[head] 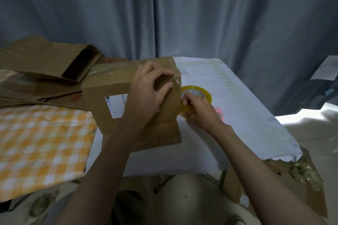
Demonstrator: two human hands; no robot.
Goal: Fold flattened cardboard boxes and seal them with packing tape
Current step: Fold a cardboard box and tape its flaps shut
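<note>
Box (117, 95) stands folded on the white-covered bench (237, 100), centre-left, its right end face toward the tape roll. Left hand (148, 87) is over the box's top right corner, fingers curled, pressing clear tape down onto the end face; that grip is curled against the cardboard. Right hand (199, 109) pinches the yellow-cored tape roll (198, 95) just right of the box, fingers curled round its rim.

Handling guess: box looks empty, so light and apt to slide or tip under tape pull; brace it on the top corner as now. Corrugated walls are stiff across faces, soft at flap seams. The bottom flap (162, 135) splays out near the body, not sealed. Tape film is thin, glossy, likely to self-stick; hold the roll by its core and rim and keep tension.

Flattened boxes (42, 60) are stacked far left, and a checked cloth (36, 142) lies near left.
</note>
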